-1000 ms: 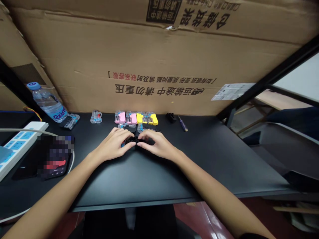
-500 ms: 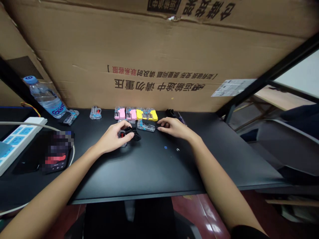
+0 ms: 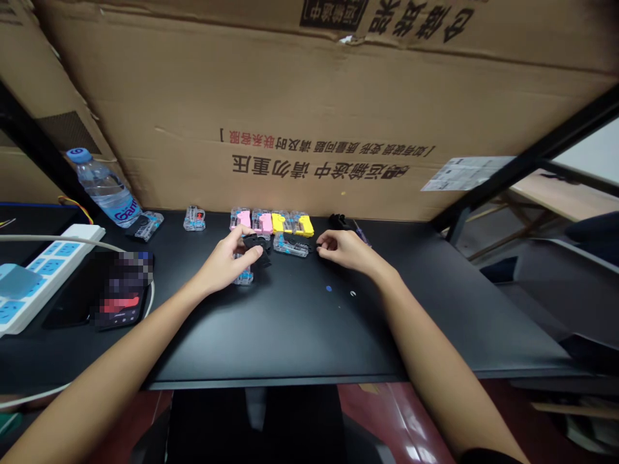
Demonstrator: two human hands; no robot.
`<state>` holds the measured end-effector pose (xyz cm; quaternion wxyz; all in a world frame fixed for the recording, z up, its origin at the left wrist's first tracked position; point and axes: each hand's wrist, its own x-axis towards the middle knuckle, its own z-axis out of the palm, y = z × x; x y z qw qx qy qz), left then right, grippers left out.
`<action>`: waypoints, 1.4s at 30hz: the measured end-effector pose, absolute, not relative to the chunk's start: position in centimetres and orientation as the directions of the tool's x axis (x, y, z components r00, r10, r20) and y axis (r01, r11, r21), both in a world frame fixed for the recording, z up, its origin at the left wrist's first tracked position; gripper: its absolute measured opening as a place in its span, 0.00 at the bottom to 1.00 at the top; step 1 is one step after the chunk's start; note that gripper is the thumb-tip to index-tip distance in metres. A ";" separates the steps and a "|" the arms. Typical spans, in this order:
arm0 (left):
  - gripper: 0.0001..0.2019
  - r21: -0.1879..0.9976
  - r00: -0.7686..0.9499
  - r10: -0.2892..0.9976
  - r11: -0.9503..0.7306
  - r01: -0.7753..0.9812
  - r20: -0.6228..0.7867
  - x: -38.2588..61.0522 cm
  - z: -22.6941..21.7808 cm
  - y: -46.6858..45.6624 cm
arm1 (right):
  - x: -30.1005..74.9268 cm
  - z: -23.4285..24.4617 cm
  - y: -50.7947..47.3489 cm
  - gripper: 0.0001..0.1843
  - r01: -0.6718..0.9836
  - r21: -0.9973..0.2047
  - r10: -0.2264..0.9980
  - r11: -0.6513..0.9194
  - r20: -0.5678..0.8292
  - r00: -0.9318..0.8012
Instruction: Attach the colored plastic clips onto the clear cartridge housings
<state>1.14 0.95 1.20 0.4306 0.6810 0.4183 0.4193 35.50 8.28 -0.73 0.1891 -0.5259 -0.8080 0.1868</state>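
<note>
My left hand (image 3: pixel 231 259) is closed on a black plastic piece (image 3: pixel 258 248), thumb on its near side. Beneath that hand lies a clear plastic piece (image 3: pixel 244 277) with blue parts, partly covered. My right hand (image 3: pixel 344 248) has its fingertips pinched together just above the table; whatever small dark thing may be between them I cannot make out. Left of those fingertips lies a clear-and-black plastic piece (image 3: pixel 291 245) with blue inside. Behind it stand pink-and-clear gun-shaped pieces (image 3: pixel 262 221) and yellow-and-clear ones (image 3: pixel 303 223) in a row.
Along the cardboard wall (image 3: pixel 300 96) are another clear piece (image 3: pixel 194 218), a clear-and-black one (image 3: pixel 149 225), black parts (image 3: pixel 340 222) and a water bottle (image 3: pixel 107 187). A power strip (image 3: pixel 53 270), cable and phone (image 3: pixel 123 290) lie left. A blue disc (image 3: pixel 329 289) and white ring (image 3: pixel 353 294) lie nearer me.
The black piece in my left hand has turned, showing a flatter side. My right fingertips have drawn slightly away from the clear-and-black piece. The whole view has shifted a little.
</note>
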 end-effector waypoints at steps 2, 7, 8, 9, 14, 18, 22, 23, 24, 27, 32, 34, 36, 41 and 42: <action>0.15 0.925 0.298 0.929 -0.296 0.239 0.221 1.2 1.0 1.0 | 35.5 -0.7 8.3 0.07 0.795 -0.492 0.930 0.356 0.106 -0.351; 0.18 0.872 0.301 0.918 -0.357 0.336 0.260 1.1 1.0 0.8 | 35.8 -0.2 8.6 0.08 0.827 -0.444 0.938 0.345 0.181 -0.295; 0.19 0.860 0.303 0.915 -0.367 0.354 0.266 1.1 1.1 0.7 | 35.7 0.0 8.5 0.09 0.820 -0.455 0.935 0.347 0.232 -0.267; 0.19 0.848 0.304 0.913 -0.377 0.372 0.273 1.1 1.2 0.7 | 35.3 0.2 8.2 0.09 0.803 -0.480 0.927 0.354 0.292 -0.234; 0.21 0.806 0.319 0.895 -0.426 0.412 0.310 1.3 1.2 0.4 | 30.5 1.4 4.9 0.13 0.435 -0.758 0.874 0.486 0.437 -0.214; 0.22 0.790 0.365 0.868 -0.471 0.393 0.336 1.5 0.7 0.5 | 26.2 1.1 2.0 0.11 0.272 -0.764 0.800 0.586 0.491 -0.345; 0.26 0.747 0.395 0.853 -0.501 0.438 0.341 1.5 0.3 0.4 | 24.9 0.3 1.1 0.13 0.214 -0.837 0.845 0.503 0.425 -0.326; 0.27 0.732 0.395 0.850 -0.510 0.452 0.348 1.5 0.3 0.4 | 24.9 0.1 1.1 0.13 0.192 -0.870 0.868 0.454 0.383 -0.316; 0.27 0.718 0.394 0.847 -0.518 0.465 0.356 1.4 0.2 0.4 | 24.9 0.0 1.1 0.14 0.172 -0.897 0.887 0.407 0.342 -0.311; 0.27 0.674 0.398 0.832 -0.549 0.495 0.386 1.3 0.0 0.5 | 24.9 -0.2 1.1 0.17 0.153 -0.932 0.913 0.328 0.271 -0.305; 0.25 0.535 0.439 0.766 -0.642 0.549 0.469 1.2 -0.3 0.5 | 24.2 -0.6 1.0 0.20 0.103 -0.958 0.930 0.267 0.228 -0.287; 0.24 0.495 0.450 0.748 -0.662 0.563 0.487 1.2 -0.3 0.5 | 24.0 -0.8 0.9 0.21 0.075 -0.968 0.936 0.239 0.209 -0.282; 0.24 0.476 0.457 0.741 -0.669 0.571 0.493 1.2 -0.3 0.5 | 23.9 -0.9 0.9 0.21 0.057 -0.973 0.942 0.225 0.202 -0.267; 0.23 0.456 0.473 0.731 -0.679 0.575 0.492 1.2 -0.2 0.4 | 24.0 -0.5 1.1 0.21 0.071 -0.979 0.944 0.191 0.163 -0.287; 0.22 0.453 0.477 0.728 -0.682 0.574 0.493 1.2 -0.2 0.4 | 24.0 -0.4 1.1 0.22 0.068 -0.983 0.943 0.172 0.144 -0.300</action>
